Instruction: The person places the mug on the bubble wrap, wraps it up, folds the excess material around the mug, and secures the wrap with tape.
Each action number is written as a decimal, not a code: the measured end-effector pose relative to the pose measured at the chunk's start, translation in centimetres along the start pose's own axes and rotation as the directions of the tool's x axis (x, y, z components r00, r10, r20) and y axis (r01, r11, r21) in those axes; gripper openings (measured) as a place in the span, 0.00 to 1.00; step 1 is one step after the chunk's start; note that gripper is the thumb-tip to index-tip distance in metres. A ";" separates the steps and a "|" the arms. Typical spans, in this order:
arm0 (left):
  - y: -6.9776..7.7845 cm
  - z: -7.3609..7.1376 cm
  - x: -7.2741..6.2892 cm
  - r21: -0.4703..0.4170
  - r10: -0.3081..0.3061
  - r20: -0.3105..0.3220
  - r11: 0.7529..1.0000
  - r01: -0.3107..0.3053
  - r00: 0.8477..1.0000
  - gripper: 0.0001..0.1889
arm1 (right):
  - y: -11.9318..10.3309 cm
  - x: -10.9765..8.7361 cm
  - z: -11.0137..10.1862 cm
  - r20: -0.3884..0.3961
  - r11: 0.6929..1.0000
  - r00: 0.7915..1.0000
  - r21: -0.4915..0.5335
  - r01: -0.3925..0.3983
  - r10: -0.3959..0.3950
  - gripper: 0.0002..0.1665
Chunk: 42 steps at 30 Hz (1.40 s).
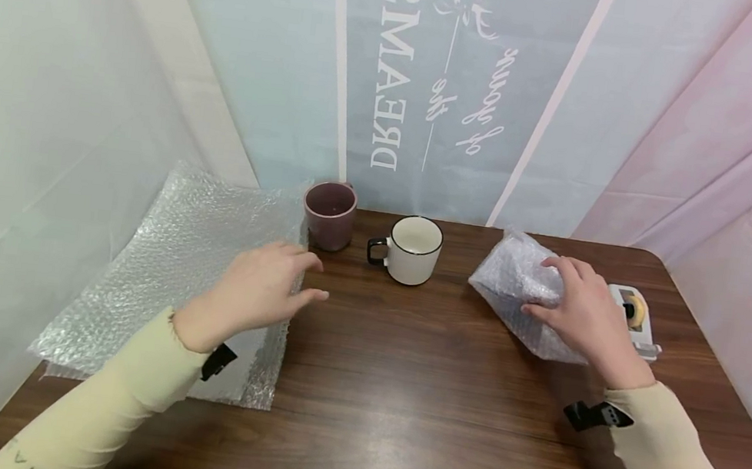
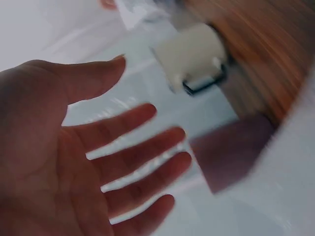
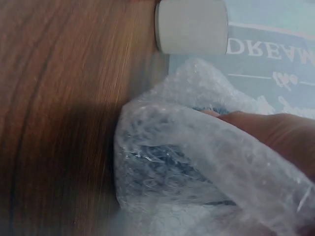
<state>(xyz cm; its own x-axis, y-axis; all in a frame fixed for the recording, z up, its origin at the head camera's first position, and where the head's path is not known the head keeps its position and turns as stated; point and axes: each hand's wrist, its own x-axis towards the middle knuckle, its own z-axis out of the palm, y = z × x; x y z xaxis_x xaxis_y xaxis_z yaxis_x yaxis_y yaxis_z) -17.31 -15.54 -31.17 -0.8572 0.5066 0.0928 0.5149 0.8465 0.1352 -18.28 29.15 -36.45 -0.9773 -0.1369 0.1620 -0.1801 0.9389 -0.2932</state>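
My left hand (image 1: 259,283) hovers above the left side of the table, thumb and fingers spread and holding nothing. In the left wrist view its palm and fingers (image 2: 133,142) show, with the mugs blurred beyond them. On the right, my right hand (image 1: 580,308) grips a bubble-wrapped bundle (image 1: 518,274) lying on the table. In the right wrist view something dark shows through the clear wrap (image 3: 167,167), which hides most of the fingers. Between the hands stand a purple mug (image 1: 330,225) and a white mug (image 1: 415,258) with a black rim and black handle, both upright.
Sheets of bubble wrap (image 1: 173,242) lie on the left of the brown wooden table (image 1: 388,375), beneath the left forearm. A white tape dispenser (image 1: 644,327) with yellowish tape sits right of the bundle. Fabric with lettering (image 1: 394,74) hangs behind the table.
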 end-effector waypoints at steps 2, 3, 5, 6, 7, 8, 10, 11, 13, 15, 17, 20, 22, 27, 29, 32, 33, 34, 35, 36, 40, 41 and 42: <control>-1.2 0.2 -0.1 0.019 -0.072 0.067 0.997 0.071 0.995 0.29 | 0.2 0.5 0.2 -0.014 0.999 0.999 0.007 -0.035 0.035 0.44; -1.7 0.3 -0.1 0.027 -0.100 0.096 0.995 0.097 0.990 0.32 | 0.3 0.7 0.3 -0.018 0.999 0.999 0.010 -0.051 0.051 0.44; -2.5 0.6 -0.2 0.038 -0.142 0.144 0.990 0.138 0.979 0.36 | 0.5 1.3 0.5 -0.023 0.996 0.996 0.011 -0.083 0.083 0.45; -2.9 0.8 -0.2 0.042 -0.156 0.161 0.988 0.151 0.975 0.39 | 0.6 1.5 0.6 -0.023 0.995 0.995 0.012 -0.098 0.099 0.45; -3.2 0.9 -0.2 0.044 -0.165 0.173 0.986 0.160 0.971 0.41 | 0.6 1.8 0.7 -0.023 0.993 0.993 0.012 -0.114 0.114 0.46; -3.5 1.1 -0.3 0.047 -0.173 0.184 0.985 0.167 0.968 0.43 | 0.7 2.0 0.7 -0.021 0.992 0.991 0.013 -0.129 0.129 0.46; -3.9 1.5 -0.3 0.055 -0.195 0.202 0.981 0.188 0.960 0.47 | 0.7 2.5 0.8 -0.021 0.988 0.987 0.019 -0.156 0.156 0.46; -4.1 1.7 -0.3 0.058 -0.208 0.210 0.978 0.200 0.955 0.49 | 0.8 2.7 0.8 -0.024 0.986 0.986 0.023 -0.165 0.166 0.46; -4.4 2.3 -0.3 0.072 -0.240 0.220 0.971 0.229 0.946 0.53 | 0.8 3.1 0.8 -0.032 0.984 0.983 0.028 -0.178 0.179 0.46; -4.5 3.0 -0.2 0.074 -0.272 0.216 0.962 0.263 0.938 0.54 | 1.0 3.4 0.8 -0.044 0.982 0.981 0.031 -0.186 0.188 0.47; -4.7 3.8 -0.2 0.067 -0.298 0.202 0.955 0.290 0.933 0.55 | 1.2 3.8 0.8 -0.054 0.981 0.980 0.033 -0.190 0.192 0.47; -4.9 4.8 0.0 0.026 -0.327 0.177 0.944 0.328 0.928 0.53 | 1.5 4.1 0.9 -0.057 0.979 0.977 0.039 -0.202 0.204 0.47; -5.1 5.2 0.1 0.003 -0.341 0.171 0.938 0.346 0.924 0.52 | 1.7 4.3 1.0 -0.055 0.978 0.977 0.044 -0.203 0.205 0.47; -5.7 5.6 0.3 -0.012 -0.340 0.166 0.938 0.347 0.926 0.42 | 2.0 4.2 1.0 -0.055 0.979 0.978 0.053 -0.198 0.200 0.48; -6.0 5.8 0.2 -0.023 -0.333 0.155 0.940 0.340 0.930 0.32 | 2.1 4.1 0.9 -0.047 0.980 0.980 0.053 -0.191 0.194 0.49; -6.3 6.1 0.0 -0.055 -0.313 0.131 0.945 0.322 0.941 0.16 | 2.2 3.9 0.6 -0.032 0.983 0.984 0.050 -0.176 0.178 0.50; -6.4 6.1 -0.1 -0.066 -0.305 0.120 0.947 0.314 0.945 0.14 | 2.1 3.8 0.4 -0.030 0.985 0.985 0.047 -0.167 0.168 0.50; -6.4 6.2 -0.3 -0.082 -0.300 0.110 0.947 0.309 0.948 0.15 | 2.2 3.7 0.3 -0.031 0.987 0.987 0.040 -0.157 0.158 0.51; -6.5 6.2 -0.4 -0.096 -0.294 0.097 0.948 0.303 0.951 0.16 | 2.2 3.5 0.2 -0.037 0.988 0.988 0.037 -0.148 0.149 0.50; -6.6 6.2 -0.5 -0.115 -0.288 0.085 0.948 0.296 0.954 0.16 | 2.2 3.3 0.0 -0.046 0.990 0.989 0.036 -0.136 0.137 0.50; -7.0 6.0 -1.0 -0.195 -0.289 0.040 0.937 0.291 0.956 0.13 | 2.0 2.3 -0.2 -0.074 0.995 0.992 0.039 -0.096 0.099 0.48; -7.1 6.0 -1.2 -0.209 -0.295 0.037 0.932 0.296 0.955 0.13 | 1.9 2.0 -0.2 -0.082 0.995 0.993 0.045 -0.087 0.090 0.47; -7.2 5.9 -1.4 -0.222 -0.299 0.034 0.928 0.299 0.954 0.15 | 1.8 1.7 -0.3 -0.088 0.996 0.993 0.050 -0.078 0.082 0.47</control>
<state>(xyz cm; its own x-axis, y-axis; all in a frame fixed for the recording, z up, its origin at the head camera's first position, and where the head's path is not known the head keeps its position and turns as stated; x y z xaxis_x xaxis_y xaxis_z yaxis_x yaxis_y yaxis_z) -19.86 -21.40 -38.05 -0.9718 0.2356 0.0146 0.2240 0.9008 0.3719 -20.23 30.67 -36.46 -0.9751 -0.0311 0.2198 -0.1089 0.9298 -0.3516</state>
